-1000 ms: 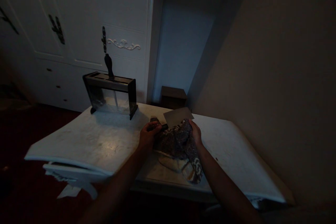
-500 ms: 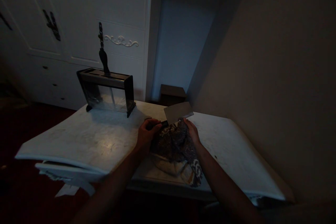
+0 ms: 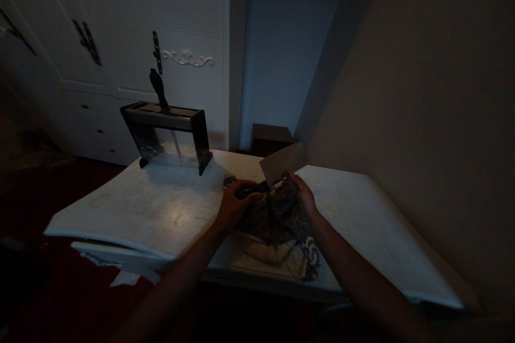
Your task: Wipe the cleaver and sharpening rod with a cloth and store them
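Note:
My left hand (image 3: 237, 201) is wrapped round the dark handle of a cleaver (image 3: 282, 162), whose broad, flat blade points up and to the right. Against the lower edge of the blade, my right hand (image 3: 303, 195) grips a patterned dark cloth (image 3: 277, 214). The cloth is bunched between both hands and hangs down toward the front edge of the white table, its paler underside showing at the bottom. Part of the blade's lower edge is hidden by the cloth and fingers.
A knife block (image 3: 167, 112) with clear sides stands at the back left of the white table (image 3: 161, 209), one dark-handled knife in it. Behind are a white wardrobe (image 3: 189, 5) and a brown box (image 3: 271, 133). A wall (image 3: 422, 91) borders the right side.
The cleaver has tilted more upright, and both hands with the cloth sit slightly further right in view. The camera has shifted a little, moving the whole scene.

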The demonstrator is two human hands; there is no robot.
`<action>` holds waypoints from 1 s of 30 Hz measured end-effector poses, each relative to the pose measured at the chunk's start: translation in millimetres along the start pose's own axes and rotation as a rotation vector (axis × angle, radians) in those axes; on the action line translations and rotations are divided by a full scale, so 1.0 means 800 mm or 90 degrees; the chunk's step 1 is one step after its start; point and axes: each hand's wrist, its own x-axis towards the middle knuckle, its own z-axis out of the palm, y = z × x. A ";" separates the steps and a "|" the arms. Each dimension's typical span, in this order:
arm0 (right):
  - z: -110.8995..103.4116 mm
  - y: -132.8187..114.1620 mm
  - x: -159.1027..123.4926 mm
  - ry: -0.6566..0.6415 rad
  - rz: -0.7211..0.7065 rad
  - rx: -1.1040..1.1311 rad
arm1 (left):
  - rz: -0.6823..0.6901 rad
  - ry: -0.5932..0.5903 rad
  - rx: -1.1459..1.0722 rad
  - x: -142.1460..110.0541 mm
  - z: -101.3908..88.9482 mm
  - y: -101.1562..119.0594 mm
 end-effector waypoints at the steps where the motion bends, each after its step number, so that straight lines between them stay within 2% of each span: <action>1: 0.001 -0.002 0.000 -0.003 0.005 0.001 | -0.006 -0.004 0.012 0.001 0.000 -0.001; 3: 0.002 -0.008 0.000 -0.010 0.016 0.003 | -0.001 -0.008 0.051 0.001 0.000 -0.002; 8: 0.002 -0.027 -0.006 -0.036 0.011 -0.008 | 0.083 -0.019 0.136 -0.005 0.003 0.002; 15: -0.009 -0.031 0.004 -0.053 0.017 -0.035 | 0.099 0.067 0.091 -0.007 0.005 0.009; 19: -0.033 -0.035 0.026 0.027 -0.026 -0.084 | 0.063 0.090 0.041 -0.003 -0.003 0.008; 24: -0.067 -0.049 0.048 0.128 -0.079 -0.085 | 0.049 0.082 -0.028 -0.007 -0.014 0.003; 30: -0.071 -0.047 0.052 0.132 -0.096 -0.088 | 0.028 0.090 -0.055 -0.022 -0.005 0.007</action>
